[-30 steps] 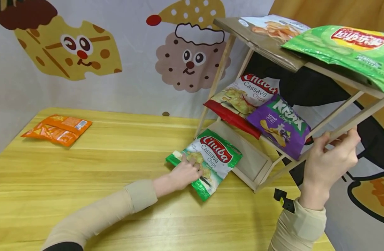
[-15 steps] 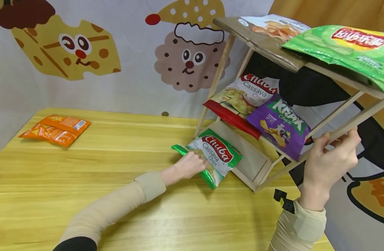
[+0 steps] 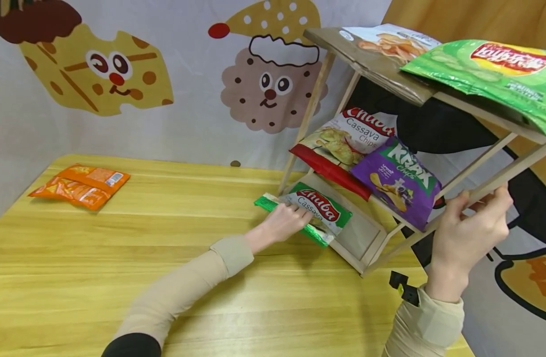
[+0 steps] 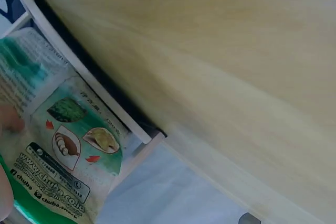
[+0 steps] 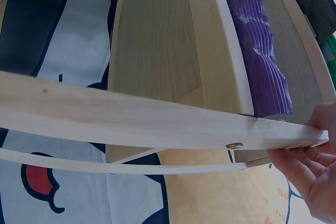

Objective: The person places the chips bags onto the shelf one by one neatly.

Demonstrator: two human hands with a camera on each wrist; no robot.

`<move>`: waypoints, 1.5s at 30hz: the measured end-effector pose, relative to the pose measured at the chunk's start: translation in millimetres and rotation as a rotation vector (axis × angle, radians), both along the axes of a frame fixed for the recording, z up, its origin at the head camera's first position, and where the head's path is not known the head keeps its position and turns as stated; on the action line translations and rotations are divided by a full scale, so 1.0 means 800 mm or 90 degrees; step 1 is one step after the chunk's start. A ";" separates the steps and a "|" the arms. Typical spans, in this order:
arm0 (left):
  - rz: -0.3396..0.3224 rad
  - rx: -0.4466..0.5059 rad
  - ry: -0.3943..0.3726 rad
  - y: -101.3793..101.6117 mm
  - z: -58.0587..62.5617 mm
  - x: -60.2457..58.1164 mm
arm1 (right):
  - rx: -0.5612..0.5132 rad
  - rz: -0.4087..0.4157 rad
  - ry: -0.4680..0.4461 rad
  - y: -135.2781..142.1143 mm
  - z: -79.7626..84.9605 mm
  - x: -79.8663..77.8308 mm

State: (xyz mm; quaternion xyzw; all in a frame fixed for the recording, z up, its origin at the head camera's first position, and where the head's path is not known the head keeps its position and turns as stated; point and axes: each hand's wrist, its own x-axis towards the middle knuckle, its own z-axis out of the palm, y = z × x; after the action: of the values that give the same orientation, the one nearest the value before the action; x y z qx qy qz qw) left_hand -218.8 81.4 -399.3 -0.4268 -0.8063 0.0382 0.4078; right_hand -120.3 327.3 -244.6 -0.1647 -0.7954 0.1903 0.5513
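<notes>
My left hand (image 3: pixel 284 221) grips a green and white bag of cassava chips (image 3: pixel 324 206) by its near part, the bag tilted over the bottom tier of a wooden shelf rack (image 3: pixel 366 235). In the left wrist view the back of the chip bag (image 4: pixel 68 145) fills the lower left, beside the rack's wooden edge. My right hand (image 3: pixel 471 233) holds the rack's right front post, fingers wrapped behind it. From the right wrist, that post (image 5: pixel 157 116) runs across to the hand (image 5: pixel 315 166).
A red and white chip bag (image 3: pixel 344 141) and a purple chip bag (image 3: pixel 398 178) lean on the middle tier. On top lie a white bag (image 3: pixel 393 40) and a green bag (image 3: pixel 500 74). An orange snack packet (image 3: pixel 83 183) lies at the table's (image 3: pixel 166 223) far left.
My left hand has moved right and away from me, carrying the green and white chip bag from the rack's front edge in over its bottom tier. My right hand stays on the post.
</notes>
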 end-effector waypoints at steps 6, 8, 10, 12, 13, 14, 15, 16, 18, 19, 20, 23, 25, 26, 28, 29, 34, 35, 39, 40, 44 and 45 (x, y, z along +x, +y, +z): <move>0.029 0.005 -0.005 0.016 -0.008 -0.013 | -0.006 0.001 -0.005 -0.001 -0.001 0.000; 0.028 -0.013 -0.029 0.018 -0.011 -0.013 | -0.003 0.004 -0.004 -0.001 -0.001 0.000; 0.030 -0.034 -0.050 0.020 -0.012 -0.012 | 0.000 0.006 0.001 -0.001 -0.001 0.000; 0.034 -0.056 -0.070 0.020 -0.012 -0.009 | 0.004 0.009 0.003 -0.001 -0.001 0.000; 0.036 -0.069 -0.083 0.019 -0.012 -0.006 | 0.005 0.010 0.004 -0.001 -0.001 -0.001; 0.036 -0.079 -0.093 0.019 -0.012 -0.004 | 0.005 0.011 0.004 -0.001 -0.001 -0.001; 0.038 -0.095 -0.106 0.018 -0.012 -0.001 | 0.006 0.012 0.003 0.000 -0.001 -0.001; 0.039 -0.111 -0.124 0.017 -0.011 0.002 | 0.007 0.012 0.004 0.000 -0.001 -0.001; 0.042 -0.146 -0.165 0.014 -0.011 0.009 | 0.007 0.013 0.003 0.000 -0.001 -0.001; 0.046 -0.161 -0.185 0.012 -0.012 0.013 | 0.008 0.013 0.003 0.000 -0.001 -0.001; 0.049 -0.173 -0.206 0.011 -0.013 0.017 | 0.008 0.013 0.004 0.000 -0.001 -0.001; 0.068 -0.218 -0.265 0.007 -0.015 0.029 | 0.012 0.013 0.006 0.000 0.000 -0.001; 0.080 -0.238 -0.299 0.006 -0.018 0.035 | 0.013 0.011 0.007 0.001 0.000 -0.001; 0.086 -0.250 -0.315 0.006 -0.019 0.037 | 0.011 0.010 0.007 0.001 0.000 0.000; 0.096 -0.272 -0.337 0.006 -0.022 0.038 | 0.011 0.010 0.010 0.001 0.000 0.000; 0.102 -0.281 -0.343 0.007 -0.024 0.037 | 0.011 0.010 0.010 0.001 0.000 0.000; 0.123 -0.303 -0.323 0.009 -0.034 0.025 | 0.013 0.016 0.008 0.002 -0.002 0.000; 0.124 -0.301 -0.317 0.009 -0.036 0.022 | 0.014 0.016 0.008 0.002 -0.002 0.000; 0.116 -0.296 -0.296 0.010 -0.037 0.012 | 0.018 0.017 0.014 0.001 -0.002 0.001; 0.115 -0.297 -0.291 0.010 -0.036 0.010 | 0.018 0.016 0.016 0.001 -0.002 0.001; 0.120 -0.300 -0.284 0.012 -0.030 0.005 | 0.015 0.016 0.012 0.001 -0.002 0.001; 0.120 -0.302 -0.293 0.012 -0.029 0.004 | 0.014 0.016 0.010 0.001 -0.002 0.001</move>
State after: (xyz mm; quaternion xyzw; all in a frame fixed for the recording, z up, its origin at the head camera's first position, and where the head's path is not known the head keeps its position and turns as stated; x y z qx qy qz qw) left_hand -215.7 91.2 -422.6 -0.4310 -0.8817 0.1645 0.0993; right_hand -119.6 328.2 -246.1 -0.1474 -0.7952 0.1900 0.5566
